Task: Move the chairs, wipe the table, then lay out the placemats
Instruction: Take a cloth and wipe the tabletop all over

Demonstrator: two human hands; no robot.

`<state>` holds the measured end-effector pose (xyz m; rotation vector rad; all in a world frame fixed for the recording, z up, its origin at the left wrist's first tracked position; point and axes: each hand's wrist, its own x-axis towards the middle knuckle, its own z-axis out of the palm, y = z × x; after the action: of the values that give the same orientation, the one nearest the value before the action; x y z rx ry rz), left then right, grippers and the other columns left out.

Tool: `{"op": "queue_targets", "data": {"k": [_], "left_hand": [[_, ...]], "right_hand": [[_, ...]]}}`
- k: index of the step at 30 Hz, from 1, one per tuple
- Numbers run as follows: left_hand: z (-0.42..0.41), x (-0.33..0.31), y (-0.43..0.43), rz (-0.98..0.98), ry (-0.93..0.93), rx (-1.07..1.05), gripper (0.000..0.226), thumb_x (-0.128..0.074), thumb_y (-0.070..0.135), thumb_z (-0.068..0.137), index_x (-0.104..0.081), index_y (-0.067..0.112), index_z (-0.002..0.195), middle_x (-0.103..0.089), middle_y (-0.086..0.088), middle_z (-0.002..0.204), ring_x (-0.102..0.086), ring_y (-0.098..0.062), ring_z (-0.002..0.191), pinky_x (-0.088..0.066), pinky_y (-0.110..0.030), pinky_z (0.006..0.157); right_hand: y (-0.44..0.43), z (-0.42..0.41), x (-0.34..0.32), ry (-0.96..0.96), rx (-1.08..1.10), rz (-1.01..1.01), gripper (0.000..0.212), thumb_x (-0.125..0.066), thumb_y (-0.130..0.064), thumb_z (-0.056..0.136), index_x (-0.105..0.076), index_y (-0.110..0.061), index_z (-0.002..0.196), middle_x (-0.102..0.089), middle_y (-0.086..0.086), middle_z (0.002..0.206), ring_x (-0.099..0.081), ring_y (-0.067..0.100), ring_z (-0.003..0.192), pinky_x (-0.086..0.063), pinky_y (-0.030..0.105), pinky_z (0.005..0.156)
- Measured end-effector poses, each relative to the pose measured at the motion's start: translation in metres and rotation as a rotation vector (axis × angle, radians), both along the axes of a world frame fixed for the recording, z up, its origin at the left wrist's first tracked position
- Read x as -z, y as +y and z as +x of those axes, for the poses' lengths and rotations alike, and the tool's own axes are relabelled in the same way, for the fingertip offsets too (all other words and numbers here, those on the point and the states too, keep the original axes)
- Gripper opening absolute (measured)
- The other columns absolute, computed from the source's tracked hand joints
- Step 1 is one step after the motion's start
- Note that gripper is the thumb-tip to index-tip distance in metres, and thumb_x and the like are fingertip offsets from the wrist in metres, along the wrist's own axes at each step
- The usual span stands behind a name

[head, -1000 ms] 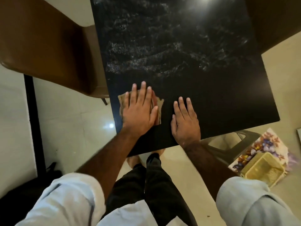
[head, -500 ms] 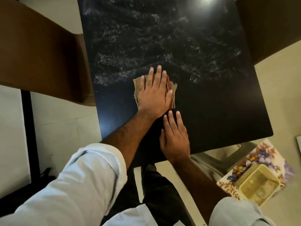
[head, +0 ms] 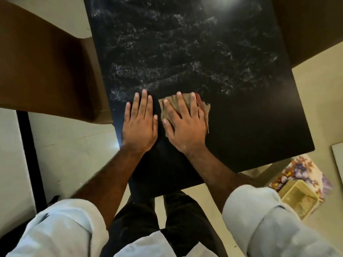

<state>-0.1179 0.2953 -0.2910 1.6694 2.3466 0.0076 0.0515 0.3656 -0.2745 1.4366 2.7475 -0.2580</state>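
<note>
No text, label or number can be read anywhere here.

The floor [head: 74, 145] is of pale cream tiles, a little glossy, and shows left of and below the place where the right hand [head: 185, 127] presses the cloth [head: 205, 110]. Far left of this grip a black bar [head: 30, 154] runs beside a white surface [head: 9, 164]. Far above the grip a bright glare [head: 228, 4] of light lies on the dark table [head: 250, 127]. Far right of the grip, at the edge of the view, is a white board [head: 338, 160].
</note>
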Motion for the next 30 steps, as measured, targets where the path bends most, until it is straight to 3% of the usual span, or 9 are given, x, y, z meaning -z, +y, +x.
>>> {"op": "queue_targets", "data": {"k": [5, 10, 16, 19, 23, 26, 30], "left_hand": [[-0.001, 0.002, -0.001, 0.021, 0.005, -0.003, 0.073, -0.003, 0.05, 0.115, 0.004, 0.013, 0.177, 0.013, -0.007, 0.185, 0.01, -0.026, 0.172, -0.008, -0.054, 0.139], [-0.001, 0.005, -0.001, 0.007, 0.028, 0.007, 0.071, -0.01, 0.047, 0.116, 0.004, 0.012, 0.177, 0.013, -0.008, 0.185, 0.01, -0.027, 0.172, -0.005, -0.053, 0.139], [0.005, 0.001, 0.003, -0.031, 0.045, -0.033, 0.069, -0.012, 0.044, 0.117, 0.002, 0.011, 0.176, 0.011, -0.01, 0.185, 0.009, -0.028, 0.172, -0.007, -0.054, 0.139], [0.029, -0.01, 0.022, 0.013, 0.042, -0.031, 0.07, -0.018, 0.042, 0.117, -0.003, 0.008, 0.176, 0.007, -0.012, 0.185, 0.007, -0.029, 0.172, -0.004, -0.053, 0.139], [0.08, -0.01, 0.062, 0.037, -0.001, 0.122, 0.072, -0.025, 0.042, 0.116, -0.007, 0.007, 0.176, 0.006, -0.012, 0.185, 0.006, -0.029, 0.172, -0.007, -0.053, 0.139], [0.101, -0.004, 0.087, 0.015, 0.013, 0.099, 0.072, -0.025, 0.042, 0.116, -0.006, 0.007, 0.176, 0.006, -0.012, 0.185, 0.005, -0.029, 0.172, -0.007, -0.053, 0.139], [0.11, -0.001, 0.097, 0.012, 0.038, 0.033, 0.073, -0.02, 0.045, 0.116, -0.002, 0.009, 0.176, 0.007, -0.011, 0.185, 0.006, -0.028, 0.172, -0.007, -0.052, 0.139]], "right_hand": [[-0.001, 0.028, -0.004, -0.042, 0.13, 0.052, 0.066, -0.035, -0.069, 0.109, -0.032, -0.047, 0.17, -0.018, -0.002, 0.184, -0.004, 0.046, 0.169, -0.029, 0.061, 0.124], [0.05, -0.014, 0.008, 0.011, 0.236, 0.125, 0.063, -0.037, -0.065, 0.11, -0.042, -0.042, 0.168, -0.031, 0.001, 0.18, -0.016, 0.048, 0.167, -0.035, 0.06, 0.122], [0.035, 0.031, 0.004, -0.031, 0.057, 0.026, 0.069, -0.033, -0.068, 0.11, -0.023, -0.042, 0.174, -0.013, -0.001, 0.184, -0.002, 0.041, 0.17, -0.027, 0.058, 0.129], [0.036, 0.077, 0.0, -0.084, 0.098, 0.008, 0.07, -0.032, -0.068, 0.111, -0.019, -0.043, 0.174, -0.011, -0.001, 0.185, -0.001, 0.04, 0.17, -0.024, 0.059, 0.129], [0.1, 0.093, 0.005, -0.062, 0.168, 0.072, 0.068, -0.033, -0.066, 0.111, -0.029, -0.039, 0.173, -0.021, 0.004, 0.183, -0.011, 0.045, 0.168, -0.029, 0.059, 0.127], [0.139, 0.077, 0.011, -0.027, 0.179, 0.086, 0.065, -0.037, -0.064, 0.11, -0.038, -0.037, 0.17, -0.03, 0.005, 0.18, -0.018, 0.047, 0.167, -0.035, 0.059, 0.124], [0.12, 0.096, 0.004, -0.04, 0.082, 0.051, 0.069, -0.033, -0.065, 0.11, -0.027, -0.039, 0.173, -0.018, 0.003, 0.183, -0.008, 0.044, 0.169, -0.03, 0.059, 0.128]]}}
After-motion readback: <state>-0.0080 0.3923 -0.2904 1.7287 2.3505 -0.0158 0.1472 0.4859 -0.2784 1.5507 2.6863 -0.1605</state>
